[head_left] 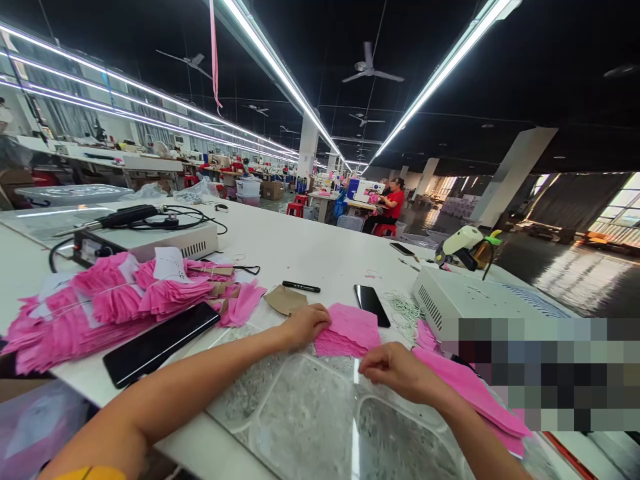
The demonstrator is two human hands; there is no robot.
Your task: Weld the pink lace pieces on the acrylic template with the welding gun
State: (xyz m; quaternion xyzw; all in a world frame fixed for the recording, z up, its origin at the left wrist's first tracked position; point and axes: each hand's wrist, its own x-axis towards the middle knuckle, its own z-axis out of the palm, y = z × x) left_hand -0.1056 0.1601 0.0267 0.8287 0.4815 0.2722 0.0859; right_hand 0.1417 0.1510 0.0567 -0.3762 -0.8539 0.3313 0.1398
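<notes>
In the head view a small stack of pink fabric pieces [347, 328] lies on a clear plastic sheet [305, 407] in front of me. My left hand [307, 325] is closed, its thumb and fingers pinching the stack's left edge. My right hand [393, 367] is just below the stack's lower right corner, with curled fingers pressed together; whatever they may hold is hidden. A tan pattern piece [285, 301] and a black marker [301, 287] lie just beyond my left hand. Past the stack is a black phone [372, 305]. Longer pink strips [470, 387] lie beside my right forearm.
Bundled pink pieces [110, 300] fill the left side, with a long black phone-like slab [160, 343] before them. A grey box with a corded tool [145, 237] stands behind. Another pale metal box [480, 300] is at right, near tangled thread [404, 312]. A co-worker [393, 203] sits farther off.
</notes>
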